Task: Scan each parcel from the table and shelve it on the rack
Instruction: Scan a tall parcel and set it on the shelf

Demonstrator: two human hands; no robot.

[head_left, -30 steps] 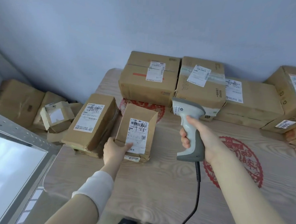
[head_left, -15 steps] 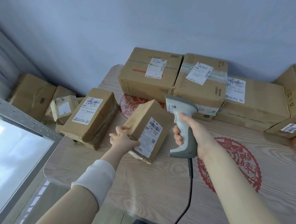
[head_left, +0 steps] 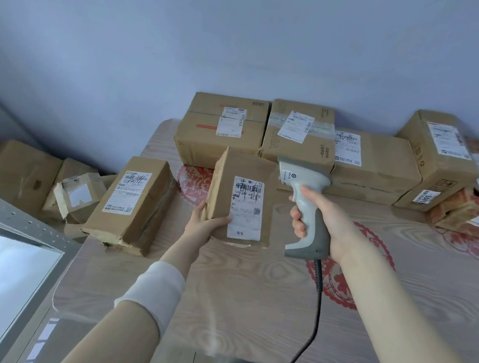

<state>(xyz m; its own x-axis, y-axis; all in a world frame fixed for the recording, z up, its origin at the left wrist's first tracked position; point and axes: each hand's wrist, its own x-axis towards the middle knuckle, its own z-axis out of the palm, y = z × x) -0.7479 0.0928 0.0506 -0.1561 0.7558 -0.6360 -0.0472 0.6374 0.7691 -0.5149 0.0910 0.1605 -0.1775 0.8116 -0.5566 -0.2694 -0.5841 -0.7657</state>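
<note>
My left hand (head_left: pixel 202 227) grips the lower left corner of a small brown cardboard parcel (head_left: pixel 243 201), lifted and tilted up above the wooden table (head_left: pixel 254 307), its white label facing me. My right hand (head_left: pixel 325 222) grips the handle of a grey-white barcode scanner (head_left: pixel 304 201), held just right of the parcel with its head pointing left toward the parcel's top. The scanner's black cable hangs down toward the table's near edge.
Another labelled parcel (head_left: pixel 133 203) lies at the table's left edge. Several larger boxes (head_left: pixel 299 137) line the back along the wall. More boxes (head_left: pixel 22 175) sit lower at the far left. A grey metal rack shelf (head_left: pixel 15 250) fills the lower left.
My left hand has lifted the small parcel off the table and turned it upright, label toward me. My right hand with the scanner stayed close beside it.
</note>
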